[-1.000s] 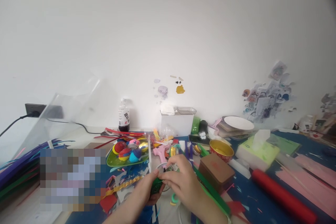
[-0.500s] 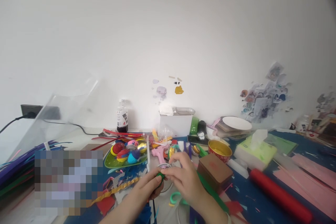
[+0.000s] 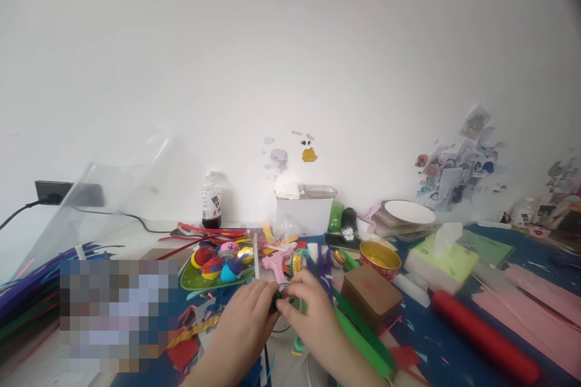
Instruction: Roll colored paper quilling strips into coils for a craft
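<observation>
A small dark green piece (image 3: 275, 300), mostly hidden by fingers, is pinched between my hands. My left hand (image 3: 242, 320) is closed round its left side with the back of the hand upward. My right hand (image 3: 305, 305) has thumb and fingers pressed together on its right side. A thin pale strip shows just above the fingertips; which hand has it I cannot tell. Just beyond lies a pink glue gun (image 3: 273, 265), with a gold ridged coil (image 3: 296, 262) beside it. Scissors with green and yellow handles (image 3: 298, 346) are partly covered by my right wrist.
On the left, a green plate (image 3: 188, 278) bears several colourful ridged balls. Right of my hands are a brown box (image 3: 372, 296), a red-gold bowl (image 3: 380, 259), a tissue pack (image 3: 442, 260) and a red roll (image 3: 485, 335). A bottle (image 3: 211, 201) stands by the wall.
My left hand has turned over so its back faces up and covers more of the green piece. My right hand has shifted slightly left and lower, its fingers closer in.
</observation>
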The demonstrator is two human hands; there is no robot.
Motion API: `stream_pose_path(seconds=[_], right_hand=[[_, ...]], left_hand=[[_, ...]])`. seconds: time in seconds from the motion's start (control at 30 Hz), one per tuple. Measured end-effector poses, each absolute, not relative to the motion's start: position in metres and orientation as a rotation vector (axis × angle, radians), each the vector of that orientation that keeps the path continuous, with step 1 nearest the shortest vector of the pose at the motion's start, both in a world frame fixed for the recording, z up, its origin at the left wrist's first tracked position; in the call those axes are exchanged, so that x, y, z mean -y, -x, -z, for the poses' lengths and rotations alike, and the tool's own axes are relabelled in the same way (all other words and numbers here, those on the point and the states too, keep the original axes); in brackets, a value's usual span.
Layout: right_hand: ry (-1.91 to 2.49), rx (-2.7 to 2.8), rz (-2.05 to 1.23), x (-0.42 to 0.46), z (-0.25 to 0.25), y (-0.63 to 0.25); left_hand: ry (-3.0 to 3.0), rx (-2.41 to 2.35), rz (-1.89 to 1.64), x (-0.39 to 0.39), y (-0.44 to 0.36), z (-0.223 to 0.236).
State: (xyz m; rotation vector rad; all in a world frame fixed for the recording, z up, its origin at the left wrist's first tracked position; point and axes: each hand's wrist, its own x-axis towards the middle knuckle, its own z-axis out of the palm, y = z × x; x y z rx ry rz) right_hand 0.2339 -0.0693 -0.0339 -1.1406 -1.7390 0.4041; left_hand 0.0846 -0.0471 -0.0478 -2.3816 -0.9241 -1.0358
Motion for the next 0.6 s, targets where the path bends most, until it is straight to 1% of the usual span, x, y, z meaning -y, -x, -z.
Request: stream_pose_path(seconds=[0.23,0.4,0.5,0.6], right_hand=[[1.106,1.678,-0.467,0.066,0.041,-0.23],[1.122,1.701,-0.451,0.067,0.039,-0.229],[1.138,1.729,-0.405,0.067,0.036,-0.233],[1.132,1.796,-0.338,0.066,0.03,-0.24]], left_hand=[[2.309,0.884,1.051,0.049,-0.087,0.049],[2.384,0.933,1.107,0.048,-0.088,0.055],[2.598,1.064,1.177,0.046,-0.084,0.054],[2.958,1.288,1.303,0.048,-0.077,0.043]])
